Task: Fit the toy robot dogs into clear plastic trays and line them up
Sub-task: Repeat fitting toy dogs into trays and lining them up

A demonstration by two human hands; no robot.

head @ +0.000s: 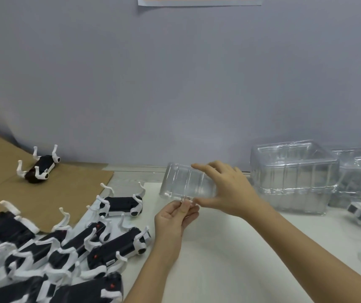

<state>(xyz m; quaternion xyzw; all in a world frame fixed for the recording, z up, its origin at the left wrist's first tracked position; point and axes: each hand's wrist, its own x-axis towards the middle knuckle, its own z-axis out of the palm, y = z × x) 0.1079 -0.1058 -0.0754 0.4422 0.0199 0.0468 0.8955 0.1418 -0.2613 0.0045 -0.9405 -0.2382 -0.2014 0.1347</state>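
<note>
**A:** Head camera: where's the tray?

**B:** The clear tray (186, 182) is held above the table (240, 248), tipped on its side. The right hand (225, 189) spans it wide, forefinger on top and thumb beneath. The left hand (173, 219) pinches its lower lip.

**A:** What could go wrong?

**B:** The plastic looks thin and glossy, so I'd guess a hard squeeze would buckle it, or it could slip from that pinch.

**A:** And the dogs?

**B:** The toy dogs (114, 248) lie on their backs to the left, with hard black bodies and curved white legs sticking up. Those legs could snag the tray's ribs. The stacked trays (293, 178) on the right are ribbed and see-through. The cardboard (44, 193) is brown and matte.
</note>
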